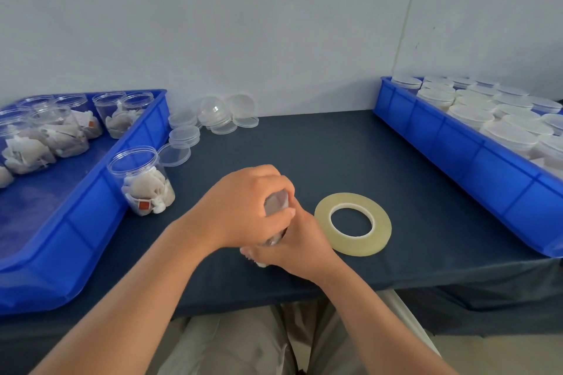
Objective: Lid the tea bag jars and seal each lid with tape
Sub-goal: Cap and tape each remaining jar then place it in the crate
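A clear tea bag jar (275, 202) stands at the table's near middle, mostly hidden by both hands. My left hand (243, 207) grips its top from above, fingers curled round the lid. My right hand (297, 245) wraps the jar's lower body from the right. A roll of clear tape (352, 224) lies flat just right of the hands, untouched. Another jar of tea bags (141, 181), without a lid, stands to the left beside the left bin. Loose clear lids (213, 119) lie scattered at the back of the table.
A blue bin (91, 207) on the left holds several open jars of tea bags. A blue bin (457, 146) on the right holds several lidded jars. The dark table ends at a near edge just behind my wrists. A pale wall stands behind.
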Motion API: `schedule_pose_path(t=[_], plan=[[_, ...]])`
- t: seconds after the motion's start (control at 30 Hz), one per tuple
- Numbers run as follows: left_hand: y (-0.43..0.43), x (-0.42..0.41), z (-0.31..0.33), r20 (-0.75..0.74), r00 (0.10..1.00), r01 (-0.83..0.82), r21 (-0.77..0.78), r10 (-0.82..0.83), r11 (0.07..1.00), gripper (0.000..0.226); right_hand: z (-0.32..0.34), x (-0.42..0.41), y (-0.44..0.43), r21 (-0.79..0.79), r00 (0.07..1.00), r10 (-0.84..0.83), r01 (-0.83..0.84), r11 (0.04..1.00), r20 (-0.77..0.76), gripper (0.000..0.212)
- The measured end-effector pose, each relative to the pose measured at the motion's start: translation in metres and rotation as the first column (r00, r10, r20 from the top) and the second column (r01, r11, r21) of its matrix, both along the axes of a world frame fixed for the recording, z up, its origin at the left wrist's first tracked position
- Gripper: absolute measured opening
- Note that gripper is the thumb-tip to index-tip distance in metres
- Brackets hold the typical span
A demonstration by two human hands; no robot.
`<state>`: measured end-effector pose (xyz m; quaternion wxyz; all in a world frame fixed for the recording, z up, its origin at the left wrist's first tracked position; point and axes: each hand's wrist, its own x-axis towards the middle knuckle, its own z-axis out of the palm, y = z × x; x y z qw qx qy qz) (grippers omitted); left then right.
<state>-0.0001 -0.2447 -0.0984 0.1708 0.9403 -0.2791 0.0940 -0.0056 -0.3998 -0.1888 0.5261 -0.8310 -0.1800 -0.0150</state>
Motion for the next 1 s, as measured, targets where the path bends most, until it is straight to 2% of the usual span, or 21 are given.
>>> schedule_pose_path(t=[0.1,0.2,0.27,0.33,0.37,0.4,0.53,0.63,0.83,0.93,1.0], plan=[[0.007,0.001,0.002,-0.021,0.993,0.115,-0.053,-0.117,0.992,0.017,0.002,0.000,0.002,-0.002,1.000,0.000,0.000,1.000,0.008,0.082],[0.007,-0.002,0.002,-0.016,0.998,0.066,-0.147,-0.069,0.987,0.020,-0.001,0.002,0.002,0.030,1.000,0.011,-0.011,0.999,-0.008,0.076],[0.001,-0.010,-0.004,0.046,0.993,-0.100,-0.150,0.108,0.984,0.046,0.002,0.000,0.004,0.049,0.999,-0.023,0.021,0.999,0.031,0.070],[-0.010,-0.019,-0.010,-0.003,0.953,-0.300,-0.155,0.303,0.941,0.081,0.005,-0.003,0.006,0.028,0.991,-0.055,0.052,0.998,0.126,0.070],[-0.015,-0.022,-0.014,-0.038,0.931,-0.363,-0.177,0.362,0.915,0.091,0.005,-0.004,0.006,0.005,0.986,-0.053,0.053,0.999,0.159,0.072],[-0.019,-0.023,-0.019,-0.045,0.920,-0.389,-0.216,0.389,0.895,0.092,0.005,-0.005,0.007,-0.014,0.986,-0.044,0.046,0.999,0.160,0.072],[-0.018,-0.017,-0.025,-0.020,0.931,-0.347,-0.370,0.366,0.862,0.071,0.004,-0.001,0.002,0.021,0.999,-0.021,0.020,1.000,0.030,0.070],[-0.009,-0.012,-0.023,-0.061,0.959,-0.279,-0.379,0.277,0.882,0.073,0.006,-0.003,0.001,0.022,1.000,-0.024,0.024,0.999,0.010,0.077],[0.006,0.000,-0.020,-0.089,0.986,-0.164,-0.331,0.142,0.929,0.061,0.008,0.000,-0.001,0.053,0.996,0.007,-0.002,0.999,-0.091,0.082],[0.006,0.003,-0.019,-0.087,0.990,-0.132,-0.291,0.111,0.948,0.059,0.008,-0.003,0.003,0.055,0.995,-0.008,0.014,0.998,-0.100,0.094],[0.007,0.004,-0.019,-0.070,0.992,-0.119,-0.283,0.104,0.952,0.060,0.008,-0.004,0.002,0.074,0.994,0.022,-0.014,0.997,-0.109,0.110]])
